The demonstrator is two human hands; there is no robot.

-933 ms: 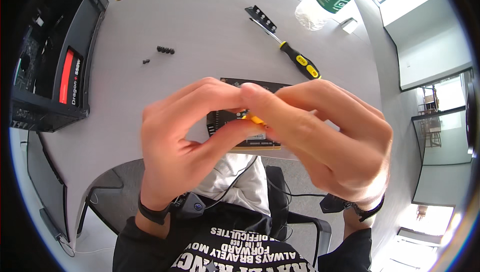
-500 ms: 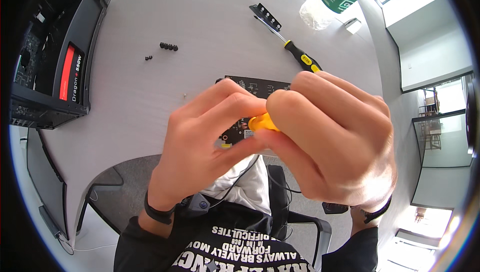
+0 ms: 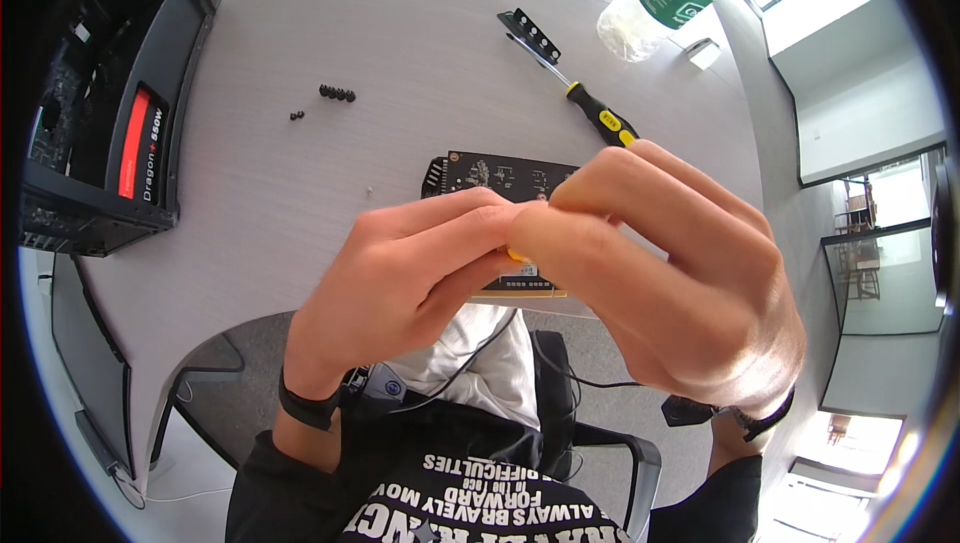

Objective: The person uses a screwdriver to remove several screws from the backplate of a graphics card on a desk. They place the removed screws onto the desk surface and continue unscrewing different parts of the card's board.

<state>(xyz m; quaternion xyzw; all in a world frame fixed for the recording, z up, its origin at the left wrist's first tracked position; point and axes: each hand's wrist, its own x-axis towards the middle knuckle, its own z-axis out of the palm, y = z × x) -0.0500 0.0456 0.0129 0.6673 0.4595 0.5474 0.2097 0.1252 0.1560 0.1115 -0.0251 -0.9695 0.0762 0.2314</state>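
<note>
Together, our left hand (image 3: pixel 395 283) and right hand (image 3: pixel 690 293) pinch something yellow (image 3: pixel 516 255). A lettered red label (image 3: pixel 131 148) shows by the table's (image 3: pixel 250 223) left edge.

A yellow piece (image 3: pixel 516 254), faintly orange in tone, is pinched where the fingertips of the left hand (image 3: pixel 398 285) and right hand (image 3: pixel 690 288) meet, mostly covered (only a sliver peeks out, so its shape and tilt cannot be told).
</note>
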